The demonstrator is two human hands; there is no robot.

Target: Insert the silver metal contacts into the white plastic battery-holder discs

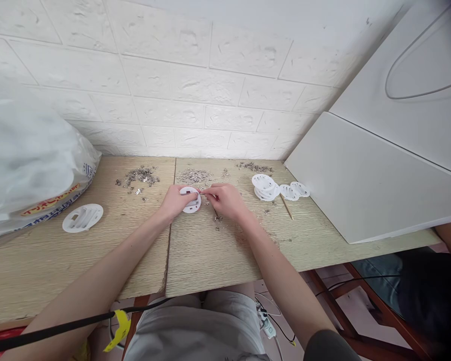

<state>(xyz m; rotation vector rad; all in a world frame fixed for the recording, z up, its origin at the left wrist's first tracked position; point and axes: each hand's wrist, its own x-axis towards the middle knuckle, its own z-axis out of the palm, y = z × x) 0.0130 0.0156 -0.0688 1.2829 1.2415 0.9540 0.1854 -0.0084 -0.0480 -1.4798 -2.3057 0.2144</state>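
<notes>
Wearing gray shirt; clasping slotted white disc in left hand, pinching small indistinct piece in right hand.

Pale grey lap clothing, 1 dark sleeve

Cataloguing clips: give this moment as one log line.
left hand: holds white disc | right hand: at disc's edge | table: metal pieces, disc pile, stick

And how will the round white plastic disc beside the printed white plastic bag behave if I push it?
The disc would probably slide rather than roll, as it lies flat on the pale wooden table. It looks light, being thin and slotted. Its even outline suggests fairly stiff plastic.
</notes>
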